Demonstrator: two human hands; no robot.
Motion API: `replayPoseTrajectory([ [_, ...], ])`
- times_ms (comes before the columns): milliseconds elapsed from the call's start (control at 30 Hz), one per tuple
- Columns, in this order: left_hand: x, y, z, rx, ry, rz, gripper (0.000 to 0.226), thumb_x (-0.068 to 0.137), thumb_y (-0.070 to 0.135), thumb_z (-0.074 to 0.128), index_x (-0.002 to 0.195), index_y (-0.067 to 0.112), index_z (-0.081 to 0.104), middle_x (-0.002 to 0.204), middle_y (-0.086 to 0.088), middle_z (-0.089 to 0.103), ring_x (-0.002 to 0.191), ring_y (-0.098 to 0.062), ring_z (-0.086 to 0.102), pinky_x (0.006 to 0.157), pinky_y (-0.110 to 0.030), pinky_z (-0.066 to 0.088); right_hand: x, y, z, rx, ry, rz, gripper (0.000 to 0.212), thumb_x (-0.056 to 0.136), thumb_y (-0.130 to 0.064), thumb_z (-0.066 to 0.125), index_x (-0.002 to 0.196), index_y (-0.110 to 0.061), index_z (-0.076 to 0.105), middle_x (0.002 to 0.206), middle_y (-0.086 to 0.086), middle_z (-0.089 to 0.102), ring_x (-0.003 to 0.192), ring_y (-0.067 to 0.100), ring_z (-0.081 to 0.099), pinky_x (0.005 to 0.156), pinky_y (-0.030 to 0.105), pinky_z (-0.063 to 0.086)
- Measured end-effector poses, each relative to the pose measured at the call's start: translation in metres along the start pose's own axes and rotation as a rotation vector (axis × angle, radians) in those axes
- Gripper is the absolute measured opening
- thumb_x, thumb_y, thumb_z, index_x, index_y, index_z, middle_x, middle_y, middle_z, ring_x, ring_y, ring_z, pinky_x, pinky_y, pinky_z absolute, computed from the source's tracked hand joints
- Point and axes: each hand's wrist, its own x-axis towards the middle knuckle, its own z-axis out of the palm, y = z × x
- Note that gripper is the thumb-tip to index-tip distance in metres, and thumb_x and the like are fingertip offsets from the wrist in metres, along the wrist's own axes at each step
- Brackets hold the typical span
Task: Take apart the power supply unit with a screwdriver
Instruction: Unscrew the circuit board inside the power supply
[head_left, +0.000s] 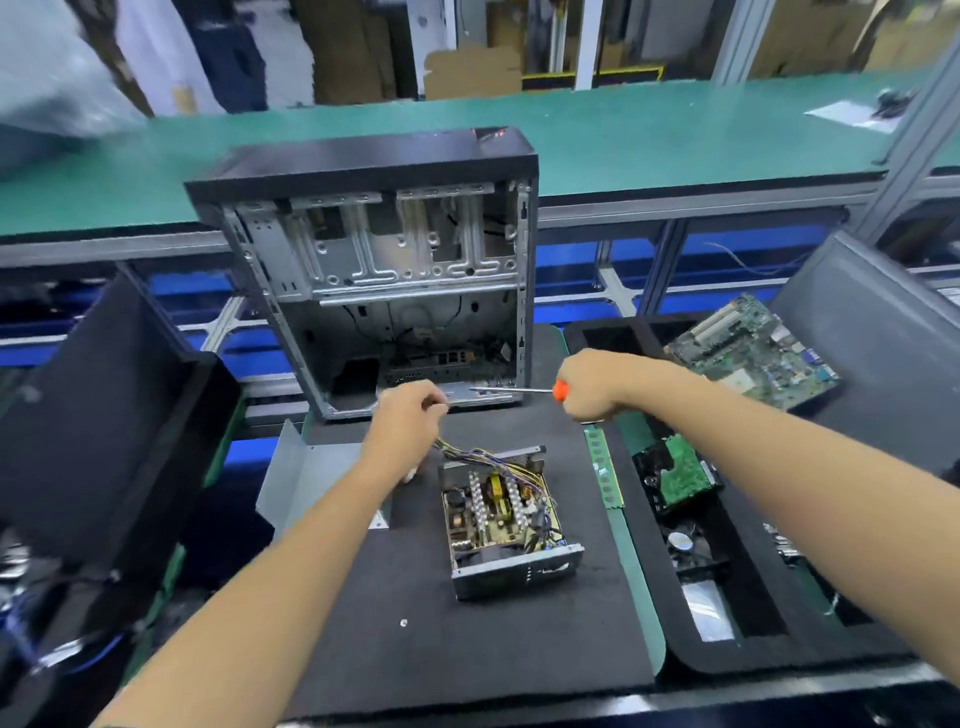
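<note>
Hands above opened power supply unit (506, 519), left hand (408, 415) gripping wires (488, 457), right hand (592, 387) gripping screwdriver (519, 389)

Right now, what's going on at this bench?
A person is stripping down a power supply that sits on the black mat with its cover already off and its circuit board exposed. The left hand holds the supply's bundle of wires, lifted up and away from the box. The right hand holds an orange-handled screwdriver, tip pointing left, not on any screw. An emptied computer case stands open behind, and a motherboard lies in the tray on the right.
</note>
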Motion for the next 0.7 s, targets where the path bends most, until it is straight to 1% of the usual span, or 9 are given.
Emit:
replayPoseTrajectory([
  [67, -0.006, -0.02, -0.025, 0.019, 0.035, -0.027, 0.009, 0.082, 0.004, 0.066, 0.079, 0.011, 0.071, 0.074, 0.0, 0.067, 0.065, -0.01, 0.055, 0.068, -0.021, 0.042, 0.011, -0.022, 0.007, 0.09, 0.038, -0.062, 0.018, 0.081, -0.007, 0.043, 0.064, -0.005, 0.049, 0.063, 0.015, 0.057, 0.056, 0.028, 0.055, 0.045, 0.02, 0.038],
  [167, -0.022, -0.044, -0.053, 0.007, 0.079, -0.104, 0.012, 0.08, 0.005, 0.068, 0.075, 0.016, 0.069, 0.065, 0.005, 0.063, 0.059, 0.001, 0.053, 0.06, -0.016, 0.043, 0.027, -0.065, 0.015, 0.19, 0.053, -0.17, 0.014, 0.077, -0.002, 0.046, 0.064, -0.005, 0.044, 0.055, 0.012, 0.05, 0.042, 0.022, 0.045, 0.037, 0.016, 0.032],
  [267, -0.043, -0.065, -0.07, -0.001, 0.118, -0.182, 0.014, 0.081, 0.006, 0.067, 0.077, 0.02, 0.067, 0.069, 0.009, 0.062, 0.061, 0.001, 0.054, 0.063, -0.008, 0.043, 0.039, -0.114, 0.022, 0.177, 0.05, -0.296, 0.017, 0.079, -0.003, 0.051, 0.064, -0.003, 0.045, 0.065, 0.015, 0.05, 0.059, 0.026, 0.042, 0.048, 0.026, 0.032],
  [300, -0.051, -0.072, -0.075, -0.008, 0.129, -0.217, 0.014, 0.081, 0.007, 0.066, 0.077, 0.02, 0.066, 0.069, 0.007, 0.062, 0.062, 0.0, 0.054, 0.065, -0.009, 0.045, 0.041, -0.13, 0.025, 0.158, 0.055, -0.337, 0.02, 0.081, -0.005, 0.054, 0.063, -0.004, 0.044, 0.069, 0.015, 0.05, 0.065, 0.026, 0.042, 0.051, 0.028, 0.031],
  [367, -0.066, -0.084, -0.079, -0.019, 0.149, -0.276, 0.012, 0.081, 0.008, 0.066, 0.078, 0.02, 0.064, 0.067, 0.005, 0.062, 0.064, -0.004, 0.055, 0.068, -0.017, 0.049, 0.042, -0.155, 0.031, 0.14, 0.067, -0.392, 0.027, 0.081, -0.008, 0.056, 0.059, -0.011, 0.041, 0.065, 0.008, 0.046, 0.066, 0.026, 0.042, 0.048, 0.027, 0.028],
  [467, -0.095, -0.104, -0.088, 0.042, 0.202, -0.335, 0.013, 0.078, 0.011, 0.069, 0.073, 0.021, 0.062, 0.062, 0.011, 0.061, 0.058, 0.0, 0.055, 0.064, -0.017, 0.046, 0.042, -0.183, 0.046, 0.13, 0.042, -0.455, 0.026, 0.079, -0.007, 0.054, 0.059, -0.017, 0.042, 0.066, 0.005, 0.05, 0.065, 0.023, 0.047, 0.044, 0.02, 0.029],
  [600, -0.127, -0.129, -0.079, 0.191, 0.057, -0.456, 0.008, 0.078, 0.011, 0.065, 0.071, 0.007, 0.066, 0.065, -0.002, 0.066, 0.068, -0.023, 0.062, 0.067, -0.034, 0.051, 0.049, -0.202, 0.063, 0.168, -0.007, -0.476, 0.015, 0.08, -0.009, 0.053, 0.067, -0.017, 0.055, 0.083, 0.006, 0.059, 0.083, 0.029, 0.054, 0.055, 0.021, 0.037],
  [667, -0.141, -0.143, -0.071, 0.234, -0.024, -0.528, 0.01, 0.081, 0.012, 0.063, 0.073, 0.011, 0.068, 0.071, 0.0, 0.065, 0.073, -0.023, 0.062, 0.07, -0.035, 0.052, 0.052, -0.209, 0.068, 0.176, -0.031, -0.489, 0.015, 0.083, -0.011, 0.052, 0.089, -0.017, 0.065, 0.102, 0.005, 0.064, 0.097, 0.027, 0.057, 0.068, 0.021, 0.043],
  [700, -0.145, -0.149, -0.067, 0.25, -0.051, -0.548, 0.01, 0.082, 0.013, 0.062, 0.074, 0.013, 0.069, 0.075, 0.001, 0.066, 0.076, -0.022, 0.063, 0.071, -0.034, 0.052, 0.053, -0.211, 0.069, 0.178, -0.035, -0.486, 0.024, 0.084, -0.012, 0.052, 0.102, -0.016, 0.067, 0.115, 0.005, 0.064, 0.105, 0.026, 0.058, 0.076, 0.023, 0.045],
])
